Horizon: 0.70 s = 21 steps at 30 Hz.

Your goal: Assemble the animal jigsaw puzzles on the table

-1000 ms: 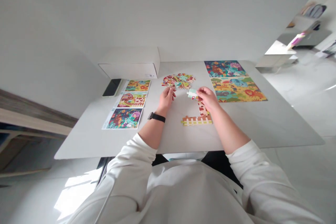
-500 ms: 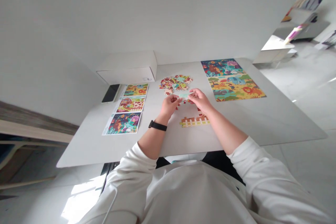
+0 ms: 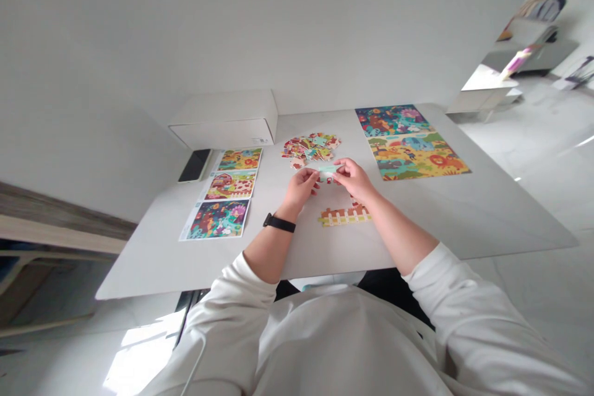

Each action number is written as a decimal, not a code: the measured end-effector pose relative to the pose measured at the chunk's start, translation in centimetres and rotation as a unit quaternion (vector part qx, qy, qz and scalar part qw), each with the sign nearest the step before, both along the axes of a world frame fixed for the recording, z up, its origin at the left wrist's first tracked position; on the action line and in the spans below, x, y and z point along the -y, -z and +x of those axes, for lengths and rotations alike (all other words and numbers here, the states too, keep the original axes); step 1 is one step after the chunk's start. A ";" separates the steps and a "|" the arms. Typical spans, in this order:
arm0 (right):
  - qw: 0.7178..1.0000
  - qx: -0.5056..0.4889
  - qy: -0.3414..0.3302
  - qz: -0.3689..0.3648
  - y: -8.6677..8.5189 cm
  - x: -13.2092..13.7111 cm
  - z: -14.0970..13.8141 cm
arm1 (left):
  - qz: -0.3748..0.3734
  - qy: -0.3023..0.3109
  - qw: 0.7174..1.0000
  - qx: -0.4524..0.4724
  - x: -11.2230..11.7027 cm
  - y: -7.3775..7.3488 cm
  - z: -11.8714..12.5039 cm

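Between my two hands is a light-green strip of jigsaw pieces (image 3: 327, 169). My left hand (image 3: 302, 187) pinches its left end, and my right hand (image 3: 353, 177) pinches the right end. Just below the strip, part of a red-patterned piece shows, mostly hidden by the fingers. Closer to me on the table lies a joined puzzle section with a white picket fence (image 3: 346, 216), its right end partly behind my right forearm. Beyond my hands sits a loose pile of colourful jigsaw pieces (image 3: 312, 147).
Three picture sheets (image 3: 221, 218) lie in a column on the left, beside a phone (image 3: 195, 165). A white box (image 3: 223, 120) stands against the wall. Two finished-looking animal pictures (image 3: 417, 154) lie on the right of the grey table (image 3: 278, 253).
The green strip has tilted slightly and shows more of its face between my fingers. Both hands stay in nearly the same place.
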State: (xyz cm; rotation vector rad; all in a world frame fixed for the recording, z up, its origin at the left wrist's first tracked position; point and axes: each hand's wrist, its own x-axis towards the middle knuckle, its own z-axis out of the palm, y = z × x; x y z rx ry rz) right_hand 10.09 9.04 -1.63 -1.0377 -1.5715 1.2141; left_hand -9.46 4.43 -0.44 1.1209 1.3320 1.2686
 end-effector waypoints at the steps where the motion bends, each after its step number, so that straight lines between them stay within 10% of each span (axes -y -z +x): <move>1: 1.000 0.003 -0.003 0.002 0.0 0.0 0.0 | 0.001 -0.001 1.000 -0.003 0.0 0.1 0.0; 21: 0.997 0.066 0.004 0.036 -1.1 0.1 1.0 | 0.046 0.018 0.999 -0.011 0.1 0.1 0.1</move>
